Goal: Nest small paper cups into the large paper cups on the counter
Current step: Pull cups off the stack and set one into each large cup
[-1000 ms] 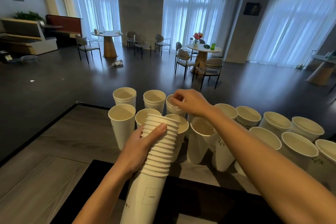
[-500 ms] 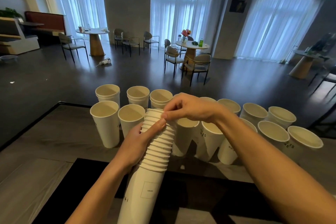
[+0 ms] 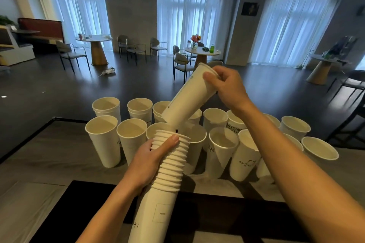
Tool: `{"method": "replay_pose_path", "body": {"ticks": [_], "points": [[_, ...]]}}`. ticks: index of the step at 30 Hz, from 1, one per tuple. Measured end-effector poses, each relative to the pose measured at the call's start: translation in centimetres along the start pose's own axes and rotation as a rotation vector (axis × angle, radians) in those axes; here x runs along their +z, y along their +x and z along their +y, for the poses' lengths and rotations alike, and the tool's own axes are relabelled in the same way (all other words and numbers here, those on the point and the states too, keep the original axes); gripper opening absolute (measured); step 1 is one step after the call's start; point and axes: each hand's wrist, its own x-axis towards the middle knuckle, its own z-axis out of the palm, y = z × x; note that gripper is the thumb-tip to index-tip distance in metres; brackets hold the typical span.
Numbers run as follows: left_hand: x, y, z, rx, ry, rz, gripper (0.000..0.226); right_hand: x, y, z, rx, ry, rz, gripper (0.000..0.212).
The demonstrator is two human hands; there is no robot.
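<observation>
A: We log the left hand (image 3: 147, 161) clasped around a tall nested stack of white paper cups (image 3: 169, 161), thumb pressed near its top rim; the stack is tilted and sits in front of the cup group.

B: We note the right hand (image 3: 227, 87) pinching the rim of one white paper cup (image 3: 189, 96), held tilted in the air above the stack, base pointing down-left.

A: Open white paper cups (image 3: 102, 140) stand upright in rows on the grey wood-grain counter (image 3: 49, 152).
</observation>
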Motion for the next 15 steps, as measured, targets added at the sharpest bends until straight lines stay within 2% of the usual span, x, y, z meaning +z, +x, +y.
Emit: {"method": "replay_pose_path", "body": {"ticks": [3, 5, 8, 11, 15], "points": [[0.2, 0.0, 0.0, -0.011, 0.003, -0.014, 0.066, 0.1, 0.8, 1.9, -0.068, -0.088, 0.111, 0.022], [0.3, 0.0, 0.1, -0.022, 0.004, -0.023, 0.062, 0.6, 1.2, 3.2, -0.166, -0.274, 0.102, 0.031], [0.3, 0.2, 0.0, -0.022, 0.006, -0.035, 0.06, 1.5, 1.4, 4.3, -0.315, -0.525, 0.053, 0.034], [0.2, 0.3, -0.1, -0.019, 0.005, -0.037, 0.055, 2.6, 1.5, 5.1, -0.358, -0.66, -0.084, 0.033], [0.0, 0.5, -0.3, -0.014, 0.0, -0.037, 0.063, 4.6, 1.6, 6.5, -0.276, -0.8, -0.348, 0.035]]}}
